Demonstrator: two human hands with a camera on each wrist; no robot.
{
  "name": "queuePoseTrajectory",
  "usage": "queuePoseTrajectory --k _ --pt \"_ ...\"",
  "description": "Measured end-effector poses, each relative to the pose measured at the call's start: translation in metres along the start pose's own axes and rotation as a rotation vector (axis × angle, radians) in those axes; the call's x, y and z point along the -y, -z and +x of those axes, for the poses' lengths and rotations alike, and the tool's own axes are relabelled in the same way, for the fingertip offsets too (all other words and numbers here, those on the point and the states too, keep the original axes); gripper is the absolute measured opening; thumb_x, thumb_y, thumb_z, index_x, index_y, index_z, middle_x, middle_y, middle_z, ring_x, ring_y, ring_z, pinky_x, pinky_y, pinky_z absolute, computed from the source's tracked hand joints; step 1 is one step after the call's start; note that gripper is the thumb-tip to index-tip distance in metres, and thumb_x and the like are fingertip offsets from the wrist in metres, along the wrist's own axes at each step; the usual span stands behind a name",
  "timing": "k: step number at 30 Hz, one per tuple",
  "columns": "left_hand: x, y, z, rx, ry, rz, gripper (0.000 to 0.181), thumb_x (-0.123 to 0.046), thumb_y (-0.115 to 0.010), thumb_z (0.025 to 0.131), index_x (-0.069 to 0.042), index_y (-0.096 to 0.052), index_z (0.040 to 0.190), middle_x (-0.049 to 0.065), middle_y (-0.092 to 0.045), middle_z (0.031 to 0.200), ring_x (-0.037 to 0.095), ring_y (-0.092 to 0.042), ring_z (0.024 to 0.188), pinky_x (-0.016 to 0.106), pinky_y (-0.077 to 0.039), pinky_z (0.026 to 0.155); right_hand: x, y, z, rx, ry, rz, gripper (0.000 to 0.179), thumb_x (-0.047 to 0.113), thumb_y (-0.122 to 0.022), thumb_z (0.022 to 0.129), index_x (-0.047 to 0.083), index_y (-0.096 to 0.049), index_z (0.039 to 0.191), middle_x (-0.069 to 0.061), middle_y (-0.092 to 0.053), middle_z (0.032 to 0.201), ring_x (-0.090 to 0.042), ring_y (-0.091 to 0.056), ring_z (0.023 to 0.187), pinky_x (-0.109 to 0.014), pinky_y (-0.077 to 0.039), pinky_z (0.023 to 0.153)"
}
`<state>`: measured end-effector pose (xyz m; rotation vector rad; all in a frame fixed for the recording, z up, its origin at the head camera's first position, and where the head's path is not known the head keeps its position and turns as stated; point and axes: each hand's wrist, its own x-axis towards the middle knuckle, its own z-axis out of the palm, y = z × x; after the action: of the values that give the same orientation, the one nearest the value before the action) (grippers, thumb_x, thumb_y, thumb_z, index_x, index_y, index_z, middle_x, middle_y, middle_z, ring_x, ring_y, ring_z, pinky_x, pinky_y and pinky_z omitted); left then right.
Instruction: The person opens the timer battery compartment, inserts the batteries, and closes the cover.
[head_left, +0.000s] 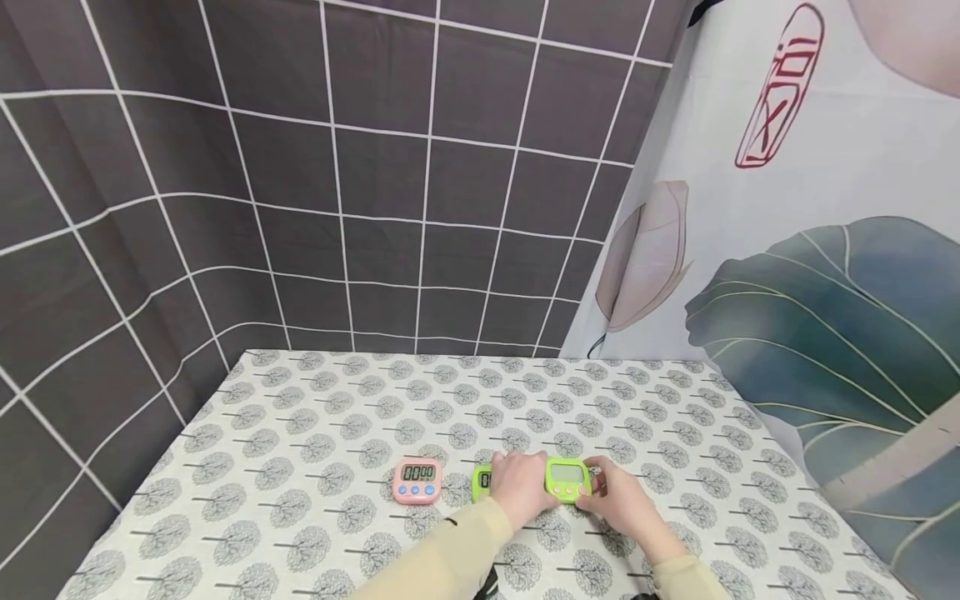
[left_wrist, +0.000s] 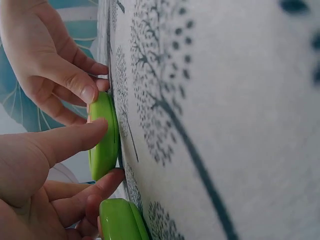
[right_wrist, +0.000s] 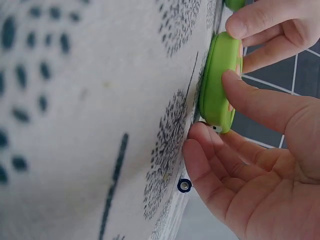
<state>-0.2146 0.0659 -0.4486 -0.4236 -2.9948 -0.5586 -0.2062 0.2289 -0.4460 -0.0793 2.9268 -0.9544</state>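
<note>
Both hands hold a green digital timer [head_left: 567, 472] by its sides, low over the patterned cloth; its screen looks blank. The left hand [head_left: 521, 483] has its thumb on the timer's near side and a finger at its edge, seen in the left wrist view. From the other side, the right hand [head_left: 621, 502] grips it with thumb and fingers. A small silvery bit [right_wrist: 216, 128] shows at the timer's edge by the right fingers. A second green timer [left_wrist: 120, 220] lies beside the left hand, which partly hides it in the head view.
A pink timer [head_left: 417, 481] with blue buttons and a lit display lies to the left. A small round end with a dark blue ring [right_wrist: 184, 185], like a battery's, lies by the right hand. The tree-print tablecloth [head_left: 360, 433] meets a dark grid curtain [head_left: 382, 175] behind.
</note>
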Motion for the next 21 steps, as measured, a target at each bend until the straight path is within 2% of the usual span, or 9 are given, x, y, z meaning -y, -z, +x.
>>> queuePoseTrajectory --k 3,8,10,17,21 --pt "-0.0003 -0.0007 0.0006 0.001 -0.011 0.011 0.049 -0.041 -0.084 0.061 -0.017 -0.066 0.099 -0.008 -0.063 0.073 0.012 -0.05 0.07 0.03 -0.036 0.074 0.0013 -0.0002 -0.001 -0.003 -0.007 0.004 0.063 0.009 -0.079 0.068 -0.003 -0.051 0.123 -0.001 -0.057 0.08 -0.013 -0.052 0.069 -0.028 -0.045 0.061" --pt "-0.0022 -0.0011 -0.0004 -0.008 -0.025 0.061 0.068 -0.043 -0.085 0.06 -0.015 -0.061 0.117 -0.004 -0.069 0.086 0.015 -0.057 0.078 0.031 -0.037 0.076 0.0026 -0.0011 -0.001 -0.006 -0.008 0.013 0.063 0.008 -0.079 0.069 -0.003 -0.051 0.123 -0.001 -0.057 0.078 -0.013 -0.051 0.066 -0.026 -0.045 0.058" --pt "-0.0033 -0.0005 -0.0011 -0.01 -0.031 0.079 0.071 -0.044 -0.084 0.06 -0.014 -0.06 0.12 -0.004 -0.07 0.088 0.015 -0.058 0.079 0.03 -0.036 0.075 0.0028 -0.0013 -0.001 -0.009 -0.001 0.017 0.063 0.007 -0.079 0.068 -0.004 -0.05 0.123 -0.001 -0.056 0.078 -0.013 -0.051 0.066 -0.026 -0.045 0.057" --pt "-0.0049 -0.0001 -0.0022 -0.013 -0.036 0.13 0.061 -0.044 -0.085 0.059 -0.015 -0.063 0.108 -0.005 -0.067 0.08 0.012 -0.05 0.074 0.03 -0.034 0.075 0.0047 -0.0003 -0.0036 -0.005 0.004 0.012 0.062 0.009 -0.081 0.066 -0.003 -0.051 0.12 -0.002 -0.055 0.077 -0.014 -0.05 0.066 -0.027 -0.044 0.058" --pt "-0.0046 -0.0021 -0.0027 -0.023 -0.049 0.148 0.063 -0.047 -0.085 0.057 -0.015 -0.062 0.107 -0.005 -0.067 0.079 0.013 -0.05 0.073 0.031 -0.034 0.075 0.005 0.0002 -0.0058 -0.009 0.012 -0.003 0.061 0.01 -0.082 0.065 -0.002 -0.052 0.117 -0.001 -0.056 0.077 -0.013 -0.05 0.066 -0.027 -0.044 0.059"
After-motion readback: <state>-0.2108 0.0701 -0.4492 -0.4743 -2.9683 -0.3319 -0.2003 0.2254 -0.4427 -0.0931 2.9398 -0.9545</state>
